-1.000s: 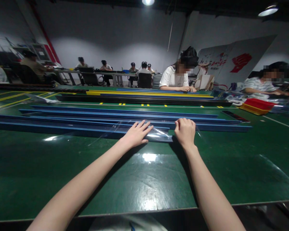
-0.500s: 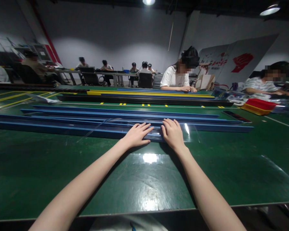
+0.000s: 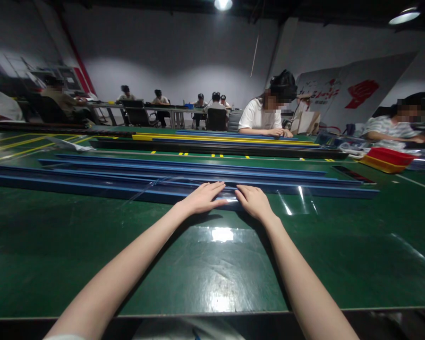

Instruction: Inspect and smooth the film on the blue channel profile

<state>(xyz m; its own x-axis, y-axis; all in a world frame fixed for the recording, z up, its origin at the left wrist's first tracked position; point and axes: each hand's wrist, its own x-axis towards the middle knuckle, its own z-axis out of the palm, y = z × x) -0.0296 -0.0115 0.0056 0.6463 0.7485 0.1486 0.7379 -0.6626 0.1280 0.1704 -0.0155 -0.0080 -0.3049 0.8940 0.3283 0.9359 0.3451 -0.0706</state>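
Note:
A long blue channel strip [image 3: 326,190] lies across the green table, with a clear plastic sheet [image 3: 293,200] over its middle part. My left hand [image 3: 205,197] rests flat on the sheet and strip, its fingers stretched towards the right. Just to its right, my right hand [image 3: 253,200] lies on the same sheet, palm down, fingers extended to the left. A small gap with a shiny bit of film shows between the two hands. Neither hand is wrapped round anything.
More blue strips [image 3: 184,164] lie behind. Farther back are a yellow strip [image 3: 212,138] and a black one [image 3: 205,147]. A phone [image 3: 352,174] and a red tray [image 3: 389,156] are at the right. Across the table a person [image 3: 257,115] leans over it.
My fingers have drawn together, and both hands lie flatter and nearer each other over the strip. The right part of the clear sheet has shifted and shows new glare. The view has moved slightly.

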